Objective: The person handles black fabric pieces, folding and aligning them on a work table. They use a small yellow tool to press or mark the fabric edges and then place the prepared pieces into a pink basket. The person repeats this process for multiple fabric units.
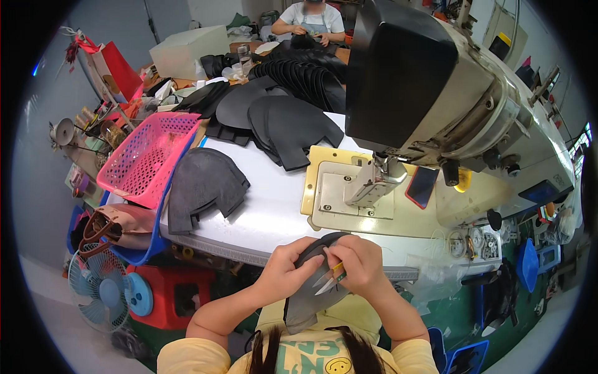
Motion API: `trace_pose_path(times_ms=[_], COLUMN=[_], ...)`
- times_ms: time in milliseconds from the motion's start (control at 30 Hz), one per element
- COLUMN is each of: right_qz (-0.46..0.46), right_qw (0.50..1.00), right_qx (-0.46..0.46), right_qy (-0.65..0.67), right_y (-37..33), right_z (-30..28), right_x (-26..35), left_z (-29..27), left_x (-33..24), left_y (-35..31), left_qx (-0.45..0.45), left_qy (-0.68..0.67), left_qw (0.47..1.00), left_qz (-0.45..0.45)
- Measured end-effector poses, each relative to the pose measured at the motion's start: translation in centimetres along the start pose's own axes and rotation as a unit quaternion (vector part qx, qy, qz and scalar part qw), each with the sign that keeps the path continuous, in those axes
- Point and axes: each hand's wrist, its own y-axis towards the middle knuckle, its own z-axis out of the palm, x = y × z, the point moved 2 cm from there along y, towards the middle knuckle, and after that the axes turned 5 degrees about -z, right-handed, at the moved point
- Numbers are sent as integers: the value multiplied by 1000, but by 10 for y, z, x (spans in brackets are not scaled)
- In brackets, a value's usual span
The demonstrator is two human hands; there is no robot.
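A dark grey, curved sewn piece (311, 293) with a black edge lies above my lap, in front of the table edge. My left hand (291, 265) grips it on its left side, thumb on top. My right hand (356, 262) is closed around small thread snips (337, 274) with yellow and green on the handle, blades pointing down-left over the piece. Its fingertips also pinch the piece's upper edge. Whatever lies between those fingertips is too small to make out. Just beyond my hands stands the sewing machine (367, 184).
Stacked black cut pieces (205, 184) lie on the white table (268, 206), with more piles (293, 124) behind. A pink basket (140, 162) is at the left, above a fan (106, 290) and a red stool (165, 293). A phone (422, 187) rests beside the machine. Another person (311, 25) works at the far end.
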Motion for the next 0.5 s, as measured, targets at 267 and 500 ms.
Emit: trace_pose_path(times_ms=[267, 500], right_qz=[110, 246], right_qw=[987, 949], right_qx=[-7, -12], right_qy=[119, 197], right_y=[-4, -3], right_z=[2, 3], right_x=[-2, -1], left_z=[-1, -2], left_x=[-4, -7], left_y=[-1, -2], left_qx=[-16, -22], left_qy=[60, 147], left_qw=[998, 986], left_qz=[11, 75])
